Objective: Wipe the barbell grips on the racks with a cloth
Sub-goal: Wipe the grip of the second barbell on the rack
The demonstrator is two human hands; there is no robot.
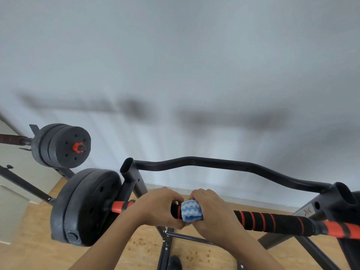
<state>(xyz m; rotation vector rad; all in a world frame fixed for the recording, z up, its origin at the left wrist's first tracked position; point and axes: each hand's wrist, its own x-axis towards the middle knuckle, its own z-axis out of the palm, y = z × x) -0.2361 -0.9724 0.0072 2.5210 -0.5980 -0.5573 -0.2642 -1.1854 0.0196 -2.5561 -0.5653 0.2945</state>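
Two hands on one barbell grip (pixel 270 221), racked: my left hand (pixel 155 206) clasps the bar bare; my right hand (pixel 211 211) wraps the blue-and-white cloth (pixel 191 211) around the foam. Beyond: weight plates (pixel 85 207), curved rack bar (pixel 224 166), second barbell (pixel 62 146), white wall (pixel 175 55).

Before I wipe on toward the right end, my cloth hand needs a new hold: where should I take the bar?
Likely the black foam grip with red rings, just right of the right hand. Come from above, cloth wrapped over the top, fingers curling under: the barbell lies level on the rack, round and unobstructed there. The left hand steadies it.
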